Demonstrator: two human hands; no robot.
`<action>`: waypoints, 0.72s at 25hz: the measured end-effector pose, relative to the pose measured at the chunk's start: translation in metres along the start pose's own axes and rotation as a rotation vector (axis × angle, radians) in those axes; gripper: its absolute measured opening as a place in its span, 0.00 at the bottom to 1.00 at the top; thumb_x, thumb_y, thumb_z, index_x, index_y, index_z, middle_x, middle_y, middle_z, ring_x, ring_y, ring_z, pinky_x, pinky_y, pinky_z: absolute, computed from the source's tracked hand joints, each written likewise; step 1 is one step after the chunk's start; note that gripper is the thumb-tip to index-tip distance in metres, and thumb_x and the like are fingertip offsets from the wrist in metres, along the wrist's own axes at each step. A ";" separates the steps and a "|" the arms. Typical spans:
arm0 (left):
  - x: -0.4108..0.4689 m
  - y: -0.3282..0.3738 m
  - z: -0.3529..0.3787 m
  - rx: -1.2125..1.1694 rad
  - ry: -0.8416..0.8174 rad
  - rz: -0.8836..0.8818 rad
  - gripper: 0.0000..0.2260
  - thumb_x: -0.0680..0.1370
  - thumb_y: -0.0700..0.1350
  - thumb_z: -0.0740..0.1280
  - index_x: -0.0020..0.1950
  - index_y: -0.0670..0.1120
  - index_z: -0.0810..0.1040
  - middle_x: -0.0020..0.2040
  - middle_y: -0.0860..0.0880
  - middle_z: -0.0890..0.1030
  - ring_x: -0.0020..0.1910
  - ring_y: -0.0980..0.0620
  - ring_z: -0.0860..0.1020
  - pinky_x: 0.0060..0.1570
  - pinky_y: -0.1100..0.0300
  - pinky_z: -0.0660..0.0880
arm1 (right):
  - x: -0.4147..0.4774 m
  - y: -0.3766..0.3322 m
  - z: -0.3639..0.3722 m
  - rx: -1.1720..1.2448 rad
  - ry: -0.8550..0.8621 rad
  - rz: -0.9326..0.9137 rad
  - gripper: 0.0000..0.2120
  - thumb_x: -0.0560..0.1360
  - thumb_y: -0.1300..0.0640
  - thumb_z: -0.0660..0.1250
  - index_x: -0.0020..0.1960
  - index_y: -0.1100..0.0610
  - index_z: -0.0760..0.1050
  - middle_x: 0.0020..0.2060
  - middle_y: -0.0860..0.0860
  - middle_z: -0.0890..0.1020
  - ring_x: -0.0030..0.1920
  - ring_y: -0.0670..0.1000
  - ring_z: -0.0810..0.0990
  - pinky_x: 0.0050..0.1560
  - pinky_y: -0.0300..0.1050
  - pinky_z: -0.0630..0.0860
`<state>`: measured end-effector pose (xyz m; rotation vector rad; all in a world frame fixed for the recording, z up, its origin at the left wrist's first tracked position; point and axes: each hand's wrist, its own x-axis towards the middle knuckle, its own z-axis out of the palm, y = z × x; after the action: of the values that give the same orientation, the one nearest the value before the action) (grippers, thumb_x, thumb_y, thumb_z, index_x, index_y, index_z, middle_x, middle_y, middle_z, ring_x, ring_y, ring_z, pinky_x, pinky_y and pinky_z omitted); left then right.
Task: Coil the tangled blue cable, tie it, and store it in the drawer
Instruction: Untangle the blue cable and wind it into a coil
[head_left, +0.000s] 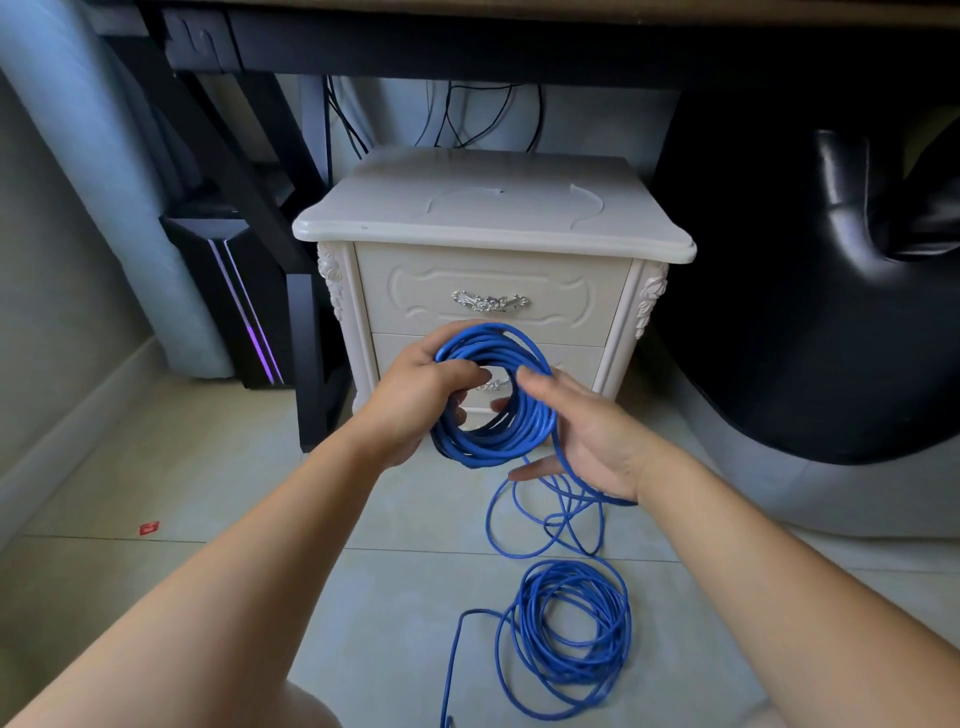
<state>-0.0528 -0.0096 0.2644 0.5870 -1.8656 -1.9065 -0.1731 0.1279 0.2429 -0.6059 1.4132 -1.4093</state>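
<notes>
Two hands are meeting on the blue cable (493, 395): your left hand (415, 400) is gripping the coiled bundle's left side, while your right hand (587, 441) is cupping its right side, fingers loose around a strand. You are holding the coil before the white nightstand (493, 218), over its lower drawer (576, 364). The remaining cable is lying in loose loops on the tiled floor (208, 467) below.

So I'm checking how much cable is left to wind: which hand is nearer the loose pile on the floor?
Right. The right hand is above the loose pile, feeding cable; the left hand grips the coil farther left.
</notes>
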 end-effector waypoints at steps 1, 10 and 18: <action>-0.001 0.000 0.003 -0.035 0.000 0.004 0.18 0.76 0.31 0.63 0.59 0.49 0.80 0.30 0.51 0.68 0.28 0.54 0.65 0.28 0.61 0.66 | 0.002 0.005 0.006 -0.003 0.037 -0.029 0.23 0.73 0.49 0.72 0.66 0.52 0.72 0.56 0.59 0.81 0.56 0.57 0.82 0.52 0.67 0.79; -0.006 -0.011 0.016 -0.227 0.039 0.029 0.17 0.78 0.34 0.62 0.61 0.50 0.80 0.36 0.48 0.70 0.34 0.52 0.69 0.35 0.59 0.70 | 0.010 0.014 0.027 0.281 0.277 -0.068 0.09 0.78 0.62 0.67 0.58 0.59 0.76 0.41 0.58 0.81 0.46 0.57 0.82 0.52 0.58 0.81; -0.011 -0.006 0.015 0.458 0.121 0.199 0.25 0.74 0.38 0.71 0.69 0.54 0.72 0.56 0.52 0.80 0.50 0.60 0.79 0.51 0.67 0.76 | 0.007 -0.004 0.012 -0.605 0.578 -0.268 0.09 0.79 0.62 0.59 0.49 0.48 0.71 0.37 0.53 0.79 0.39 0.57 0.84 0.37 0.41 0.76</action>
<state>-0.0525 0.0093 0.2589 0.6096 -2.1981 -1.2933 -0.1667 0.1159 0.2472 -0.8279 2.3338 -1.4205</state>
